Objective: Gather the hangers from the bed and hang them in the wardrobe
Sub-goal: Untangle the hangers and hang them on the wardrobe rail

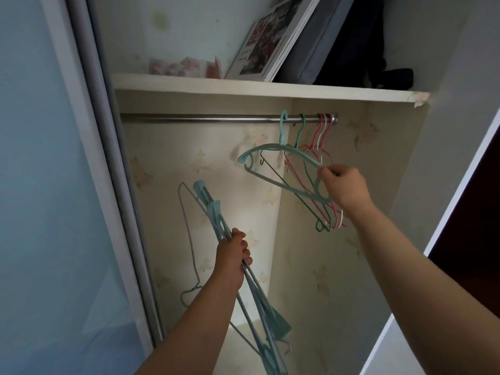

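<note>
My left hand grips a bundle of hangers, mostly pale teal plastic with a grey wire one, held low inside the open wardrobe. My right hand pinches the shoulder of a broad teal hanger whose hook sits over the metal rail. Further right on the rail hang a green hanger and thin pink and white hangers, bunched near the rail's right end.
A white shelf above the rail carries leaning books, a grey bag and dark fabric. The sliding door with its frame stands at the left. The wardrobe's right side panel is close to my right arm.
</note>
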